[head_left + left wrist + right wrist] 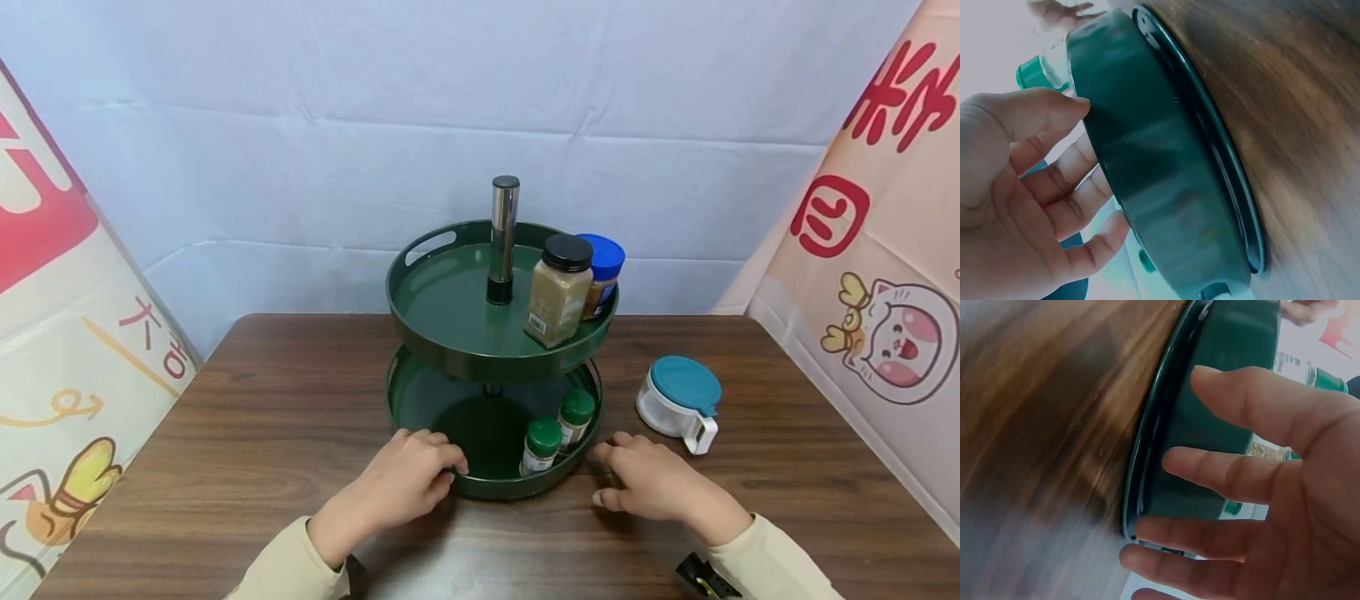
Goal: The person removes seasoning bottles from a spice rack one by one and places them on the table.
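Observation:
A dark green two-tier spice rack [480, 367] with round trays stands on the table. My left hand [412, 475] is at the front left of the lower tray; its fingers reach over the rim and its thumb meets the rim's edge. In the right wrist view, my right hand [1272, 469] has its fingers extended beside the lower tray's outer wall [1222, 412], holding nothing. Two small green-capped jars, one in front [541, 447] and one behind [575, 419], stand on the lower tray's right side. The upper tray carries a black-lidded jar [558, 292] and a blue-lidded jar [602, 271].
Right of the rack, beyond my right hand, sits a white pot with a teal lid [684, 387] and a handle. A metal post [504, 225] rises from the rack's middle. The wooden table [300, 400] meets a pale cloth backdrop [337, 167] behind, with printed sheets at both sides.

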The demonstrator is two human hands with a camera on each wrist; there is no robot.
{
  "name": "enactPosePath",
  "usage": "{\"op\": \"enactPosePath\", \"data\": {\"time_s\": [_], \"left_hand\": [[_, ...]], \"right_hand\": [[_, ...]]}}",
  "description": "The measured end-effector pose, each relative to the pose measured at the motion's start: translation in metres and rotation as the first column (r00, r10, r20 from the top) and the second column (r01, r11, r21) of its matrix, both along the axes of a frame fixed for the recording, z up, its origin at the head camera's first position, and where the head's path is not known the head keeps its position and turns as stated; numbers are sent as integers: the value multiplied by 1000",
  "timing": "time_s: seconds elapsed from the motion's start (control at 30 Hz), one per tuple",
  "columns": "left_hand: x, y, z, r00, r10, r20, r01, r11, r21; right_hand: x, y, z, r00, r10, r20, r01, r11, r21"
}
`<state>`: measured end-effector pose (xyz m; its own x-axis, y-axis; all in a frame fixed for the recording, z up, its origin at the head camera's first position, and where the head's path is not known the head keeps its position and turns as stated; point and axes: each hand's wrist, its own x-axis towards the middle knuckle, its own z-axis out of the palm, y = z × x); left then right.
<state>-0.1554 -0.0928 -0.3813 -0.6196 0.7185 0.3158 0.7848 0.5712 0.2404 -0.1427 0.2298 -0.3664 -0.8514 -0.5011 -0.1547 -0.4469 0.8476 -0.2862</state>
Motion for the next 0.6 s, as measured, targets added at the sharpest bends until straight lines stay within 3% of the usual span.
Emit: {"op": "enactPosePath", "data": {"time_s": [0.33,0.6], "left_hand": [[-7,-15,3,999,35,-6,-35,999,-9],[-12,-26,2,996,88,14,-88,996,4]], "right_hand": [[10,-13,-1,994,72,86,-71,997,-13],[17,-21,0,989,122,80,-121,992,-19]]}}
